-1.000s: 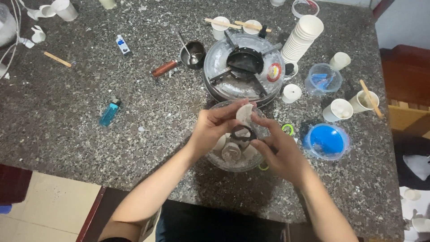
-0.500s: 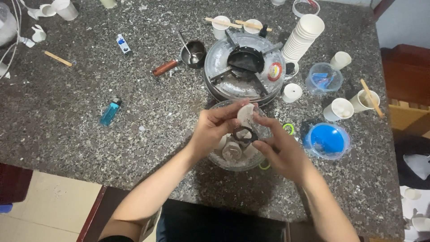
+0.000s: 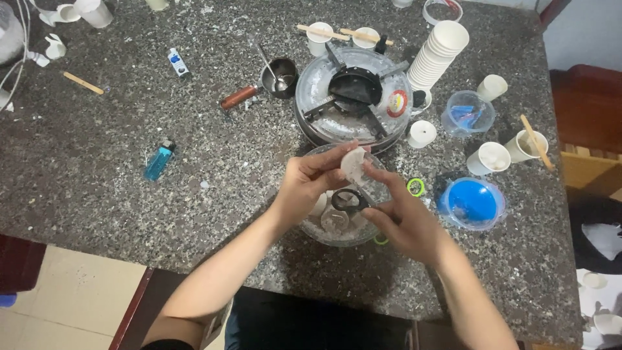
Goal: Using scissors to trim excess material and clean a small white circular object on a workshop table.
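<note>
1 dark speckled granite table (image 3: 129, 129) fills the view and carries everything else. Largest on it is 1 round gas stove (image 3: 353, 97) with a black burner grate, standing just behind 1 clear glass bowl (image 3: 343, 234). To the stove's right leans 1 tall stack of white paper cups (image 3: 437, 55). Near the right edge sit 2 clear plastic bowls: 1 holding a blue lid or mould (image 3: 472, 202), 1 holding small blue pieces (image 3: 468, 114). Left of the stove lies 1 small metal pan with a red-brown handle (image 3: 275, 76). Around the stove's right side stand 4 single white cups, among them 1 with a wooden stick (image 3: 528, 144). 1 blue lighter (image 3: 159, 160) lies well apart to the left. Above the glass bowl, the left hand (image 3: 304, 185) pinches 1 pale wax disc (image 3: 354, 164) between thumb and fingers; the right hand (image 3: 405, 217) grips the same disc's lower edge with its fingertips. Inside the bowl, beneath the hands, lie 1 pair of black-handled scissors (image 3: 350, 201) and at least 1 more pale disc, partly hidden.
</note>
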